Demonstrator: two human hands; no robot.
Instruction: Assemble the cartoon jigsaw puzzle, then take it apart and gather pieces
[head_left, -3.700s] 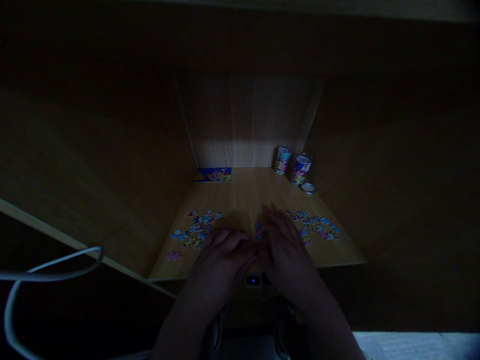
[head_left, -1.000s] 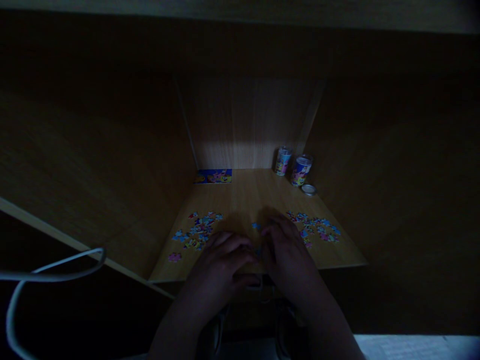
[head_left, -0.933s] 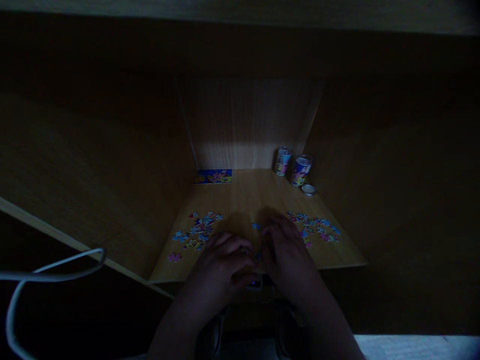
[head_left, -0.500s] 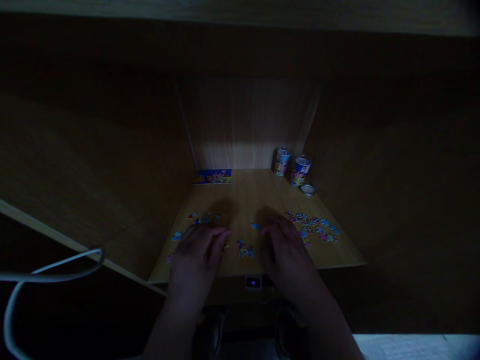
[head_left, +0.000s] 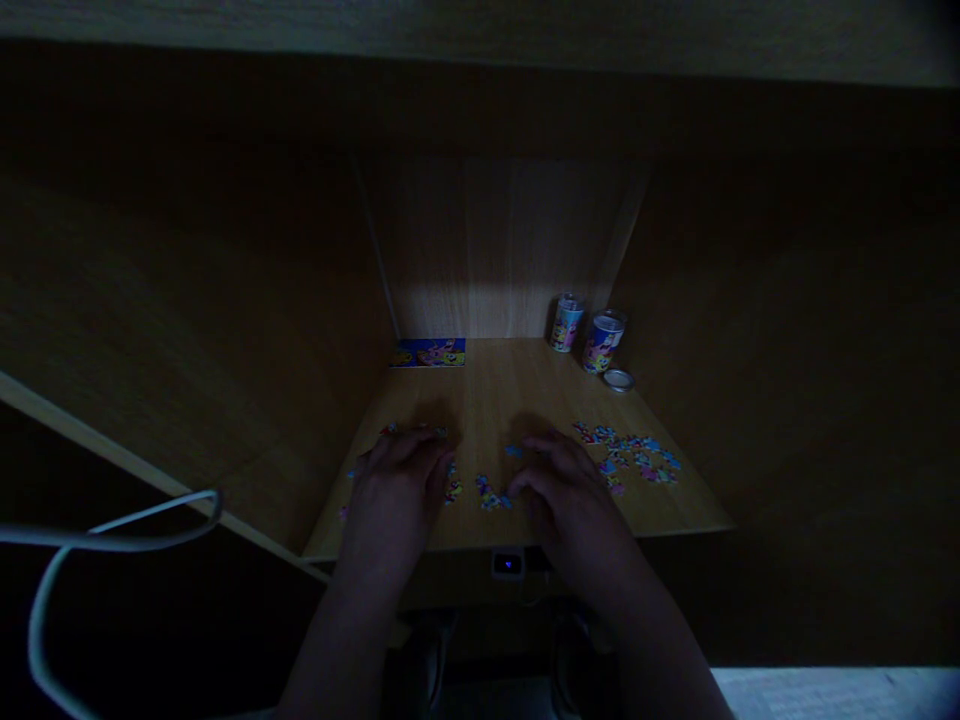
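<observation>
In the dim head view, my left hand [head_left: 399,482] hovers over puzzle pieces at the left of the wooden shelf. Its fingers are bent and drawn together; whatever lies between the tips is hidden. My right hand [head_left: 568,485] has thumb and index finger apart. Its thumb tip is at the edge of a small joined cluster of puzzle pieces [head_left: 490,494]; I cannot tell if it touches. A single blue puzzle piece [head_left: 514,451] lies by the right index finger. Yellowish puzzle pieces [head_left: 453,488] show beside my left thumb.
Loose puzzle pieces [head_left: 637,455] spread across the right side. Two cartoon-printed tins [head_left: 566,325] stand at the back right, a round lid [head_left: 618,380] before them. A cartoon picture card [head_left: 429,353] lies back left. A white cable [head_left: 150,541] hangs at the left; walls enclose the wooden shelf [head_left: 495,400].
My left hand has shifted slightly up and left, uncovering the yellowish pieces. My right thumb has moved left toward the joined cluster, spreading away from the index finger.
</observation>
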